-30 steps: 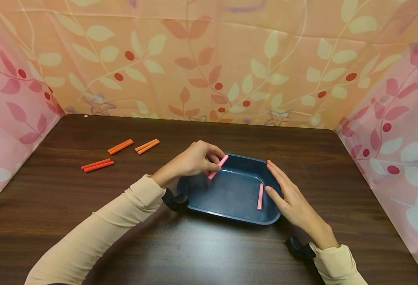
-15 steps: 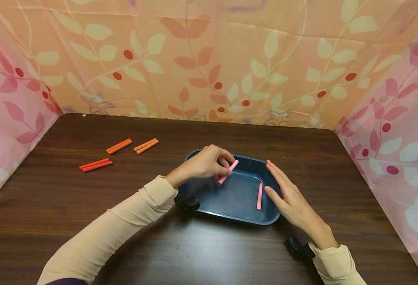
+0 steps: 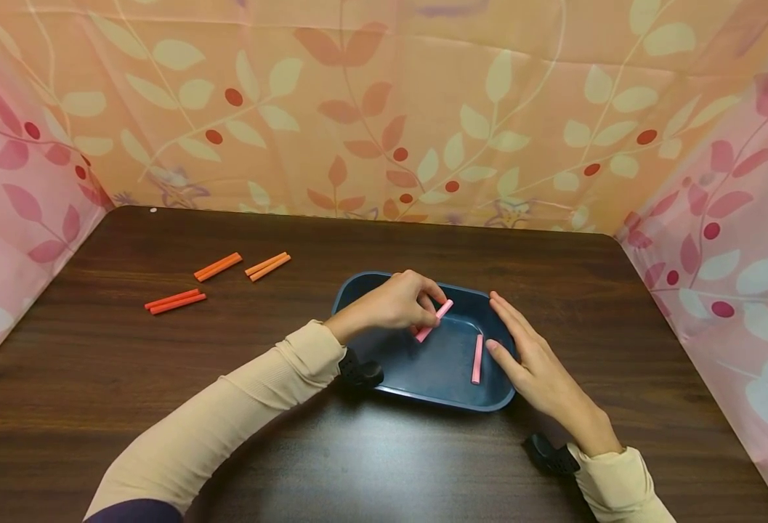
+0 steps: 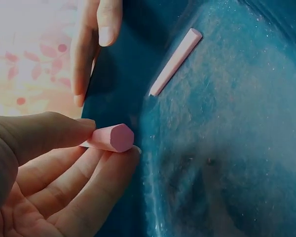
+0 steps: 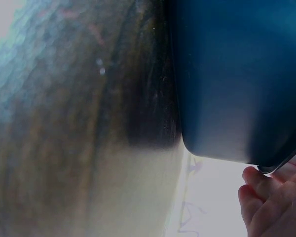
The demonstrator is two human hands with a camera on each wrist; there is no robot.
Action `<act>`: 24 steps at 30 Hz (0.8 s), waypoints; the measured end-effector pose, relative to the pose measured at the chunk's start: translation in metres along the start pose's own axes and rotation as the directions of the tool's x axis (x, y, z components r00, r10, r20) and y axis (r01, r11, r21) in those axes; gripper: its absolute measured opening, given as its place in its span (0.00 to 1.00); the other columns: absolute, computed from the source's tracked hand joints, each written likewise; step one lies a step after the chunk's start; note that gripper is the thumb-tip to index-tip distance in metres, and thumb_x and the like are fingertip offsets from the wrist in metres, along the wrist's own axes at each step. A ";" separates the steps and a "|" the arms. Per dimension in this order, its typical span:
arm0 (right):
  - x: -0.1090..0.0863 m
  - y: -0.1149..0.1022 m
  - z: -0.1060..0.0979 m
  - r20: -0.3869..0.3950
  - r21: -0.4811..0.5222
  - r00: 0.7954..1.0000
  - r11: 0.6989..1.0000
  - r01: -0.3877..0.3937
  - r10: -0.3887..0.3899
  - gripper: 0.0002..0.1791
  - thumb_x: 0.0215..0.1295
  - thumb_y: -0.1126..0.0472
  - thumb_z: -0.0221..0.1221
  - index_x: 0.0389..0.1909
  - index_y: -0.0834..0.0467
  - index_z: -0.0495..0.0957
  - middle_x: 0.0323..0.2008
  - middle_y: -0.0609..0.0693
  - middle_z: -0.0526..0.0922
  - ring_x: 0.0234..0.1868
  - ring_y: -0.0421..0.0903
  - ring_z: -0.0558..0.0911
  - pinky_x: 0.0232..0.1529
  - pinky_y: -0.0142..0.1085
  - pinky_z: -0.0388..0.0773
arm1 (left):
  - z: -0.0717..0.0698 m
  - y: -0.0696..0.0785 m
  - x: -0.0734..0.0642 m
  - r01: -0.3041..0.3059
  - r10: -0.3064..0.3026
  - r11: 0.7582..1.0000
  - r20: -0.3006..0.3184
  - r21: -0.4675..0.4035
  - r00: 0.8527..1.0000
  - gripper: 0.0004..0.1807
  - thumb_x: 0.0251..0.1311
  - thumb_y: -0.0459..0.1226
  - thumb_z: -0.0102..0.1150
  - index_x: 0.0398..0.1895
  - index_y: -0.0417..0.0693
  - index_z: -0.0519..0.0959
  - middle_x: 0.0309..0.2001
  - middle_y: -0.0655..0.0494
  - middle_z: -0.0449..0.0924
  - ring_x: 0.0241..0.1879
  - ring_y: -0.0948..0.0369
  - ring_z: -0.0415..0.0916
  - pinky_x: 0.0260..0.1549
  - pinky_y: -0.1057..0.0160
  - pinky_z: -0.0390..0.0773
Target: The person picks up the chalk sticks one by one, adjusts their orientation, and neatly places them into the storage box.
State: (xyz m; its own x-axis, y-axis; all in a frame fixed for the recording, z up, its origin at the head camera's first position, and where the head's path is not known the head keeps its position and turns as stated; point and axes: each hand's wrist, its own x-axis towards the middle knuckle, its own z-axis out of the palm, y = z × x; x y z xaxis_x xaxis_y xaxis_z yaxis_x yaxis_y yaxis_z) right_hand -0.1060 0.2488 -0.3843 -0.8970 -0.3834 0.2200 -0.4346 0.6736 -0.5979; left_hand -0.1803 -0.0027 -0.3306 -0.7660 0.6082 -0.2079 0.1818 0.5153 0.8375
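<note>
My left hand (image 3: pixel 402 301) is over the middle of a dark blue tray (image 3: pixel 423 370), pinching a pink stick (image 3: pixel 445 308) between thumb and fingers. Its six-sided end (image 4: pixel 122 138) faces the camera in the left wrist view. A second pink stick (image 3: pixel 477 359) lies on the tray floor near the right wall. My right hand (image 3: pixel 540 363) rests at the tray's right side, fingers straight along the rim and thumb over the inner edge. In the right wrist view its fingertips (image 5: pixel 256 180) show right at the tray's rim.
On the dark wood table (image 3: pixel 96 378), to the left, lie a pair of red sticks (image 3: pixel 176 301), a pair of orange sticks (image 3: pixel 218 266) and a pair of light orange sticks (image 3: pixel 268 266). A patterned curtain (image 3: pixel 384 109) hangs behind the table and along both sides.
My left hand has moved right across the tray with the pink stick still pinched. The right hand and the second pink stick stay in place.
</note>
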 end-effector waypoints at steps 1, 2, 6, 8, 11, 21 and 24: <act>0.000 0.000 0.000 0.000 0.000 1.000 1.000 -0.001 0.001 0.36 0.73 0.60 0.54 0.78 0.55 0.52 0.78 0.53 0.53 0.77 0.59 0.57 0.69 0.16 0.44 | 0.001 0.001 0.001 0.007 -0.007 1.000 0.006 -0.001 1.000 0.19 0.59 0.28 0.65 0.55 0.37 0.80 0.33 0.48 0.87 0.22 0.64 0.81 0.28 0.67 0.84; 0.000 0.000 -0.001 0.000 0.000 1.000 1.000 -0.002 0.002 0.36 0.73 0.60 0.54 0.78 0.55 0.52 0.78 0.53 0.53 0.77 0.59 0.57 0.69 0.16 0.44 | 0.001 0.001 0.002 0.013 -0.013 1.000 0.014 0.001 1.000 0.18 0.59 0.29 0.65 0.54 0.37 0.80 0.33 0.48 0.87 0.23 0.64 0.81 0.29 0.67 0.84; 0.001 0.000 -0.001 -0.004 0.000 1.000 1.000 0.005 -0.005 0.36 0.73 0.61 0.54 0.78 0.55 0.52 0.79 0.53 0.53 0.77 0.59 0.57 0.68 0.14 0.42 | 0.003 0.003 0.005 0.043 -0.043 0.999 0.047 0.006 0.998 0.16 0.60 0.29 0.65 0.52 0.37 0.82 0.30 0.50 0.85 0.22 0.65 0.81 0.28 0.67 0.83; 0.001 0.000 -0.001 -0.003 0.001 1.000 1.000 0.006 -0.006 0.36 0.73 0.61 0.54 0.78 0.55 0.52 0.79 0.52 0.53 0.77 0.59 0.57 0.68 0.15 0.43 | 0.004 0.004 0.007 0.051 -0.052 0.999 0.060 0.020 0.997 0.15 0.60 0.30 0.64 0.51 0.38 0.82 0.28 0.52 0.84 0.22 0.65 0.80 0.27 0.67 0.83; 0.001 0.000 -0.001 0.001 0.001 1.000 1.000 0.001 -0.001 0.36 0.73 0.60 0.54 0.78 0.55 0.51 0.79 0.52 0.53 0.77 0.58 0.57 0.69 0.16 0.44 | 0.007 0.005 0.009 0.066 -0.068 0.997 0.078 0.035 0.995 0.13 0.61 0.30 0.64 0.49 0.38 0.83 0.26 0.53 0.82 0.21 0.65 0.78 0.27 0.65 0.84; 0.001 0.001 0.000 -0.004 0.007 1.000 1.000 0.014 -0.014 0.37 0.72 0.62 0.55 0.78 0.56 0.52 0.78 0.53 0.53 0.77 0.59 0.57 0.68 0.14 0.42 | 0.012 0.006 0.016 0.140 -0.140 0.990 0.140 0.005 0.980 0.13 0.62 0.30 0.63 0.49 0.38 0.83 0.28 0.50 0.82 0.22 0.62 0.80 0.26 0.64 0.84; 0.001 0.000 0.000 -0.005 0.010 1.000 1.000 0.020 -0.020 0.37 0.72 0.63 0.55 0.78 0.56 0.52 0.78 0.53 0.53 0.77 0.59 0.57 0.68 0.13 0.42 | 0.014 0.006 0.018 0.174 -0.169 0.985 0.167 -0.019 0.971 0.14 0.62 0.30 0.64 0.51 0.37 0.81 0.26 0.51 0.81 0.21 0.62 0.80 0.26 0.64 0.84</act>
State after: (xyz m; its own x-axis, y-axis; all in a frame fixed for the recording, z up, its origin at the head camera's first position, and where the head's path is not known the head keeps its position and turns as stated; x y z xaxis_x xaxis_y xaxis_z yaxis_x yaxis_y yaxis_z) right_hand -0.1074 0.2484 -0.3845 -0.8887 -0.3933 0.2356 -0.4513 0.6594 -0.6014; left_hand -0.1846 0.0192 -0.3365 -0.6721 0.6047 -0.4274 0.0338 0.6017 0.7980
